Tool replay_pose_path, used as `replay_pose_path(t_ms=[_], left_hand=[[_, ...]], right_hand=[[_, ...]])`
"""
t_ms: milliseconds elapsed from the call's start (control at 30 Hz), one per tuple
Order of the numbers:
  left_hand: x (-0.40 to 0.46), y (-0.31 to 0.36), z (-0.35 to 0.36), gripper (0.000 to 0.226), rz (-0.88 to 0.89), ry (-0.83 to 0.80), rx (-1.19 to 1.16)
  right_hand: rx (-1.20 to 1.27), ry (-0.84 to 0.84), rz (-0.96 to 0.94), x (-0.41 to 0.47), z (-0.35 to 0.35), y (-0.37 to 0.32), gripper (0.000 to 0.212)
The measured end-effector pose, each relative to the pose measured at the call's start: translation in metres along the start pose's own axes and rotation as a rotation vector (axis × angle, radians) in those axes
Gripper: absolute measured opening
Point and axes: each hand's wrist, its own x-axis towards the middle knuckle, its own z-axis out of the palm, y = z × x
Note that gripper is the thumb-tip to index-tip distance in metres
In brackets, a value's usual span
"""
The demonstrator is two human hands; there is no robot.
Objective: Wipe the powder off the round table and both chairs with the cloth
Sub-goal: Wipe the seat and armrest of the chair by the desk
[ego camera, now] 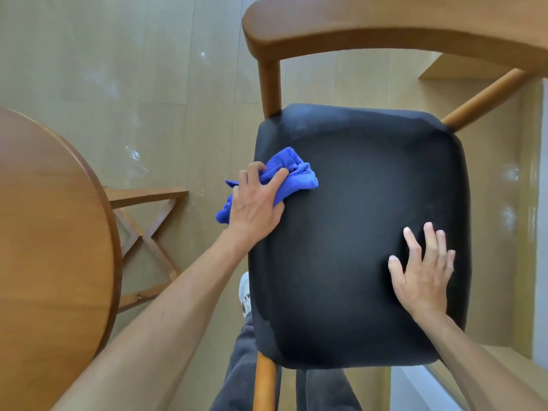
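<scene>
Wooden round table [56, 232] stands beside the chair [355, 232].

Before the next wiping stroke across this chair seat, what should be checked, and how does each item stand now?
1. Cloth gripped by left hand: ok.
2. Cloth touching the chair seat: ok, at its left edge.
3. Right hand bracing the seat, fingers flat: ok.
4. Seat free of powder: cannot tell; faint haze near the back edge.
5. Round table wiped: cannot tell; only part shows.
6. Second chair: cannot tell; not seen.
</scene>
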Motion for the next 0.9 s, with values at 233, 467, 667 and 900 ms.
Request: replay_pose_path(t_ms=[233, 467, 667, 900], left_hand=[[-0.130, 0.005, 0.014, 0.051, 0.072, -0.136, -0.117], [-0.234, -0.003, 0.019, 0.047, 0.185, -0.576, -0.266], [-0.221, 0.004, 0.002, 0.041, 0.231, -0.813, -0.250], [-0.094, 0.060, -0.004, 0.051, 0.235, -0.273, -0.262]], right_hand=[[0.010, 0.003, -0.005, 0.000, -0.003, -0.002, 0.065], [0.019, -0.009, 0.015, 0.001, -0.003, -0.002, 0.059], [-0.003, -0.015, 0.012, 0.002, -0.006, -0.001, 0.063], [0.021, -0.033, 0.032, 0.005, -0.011, -0.001, 0.058]])
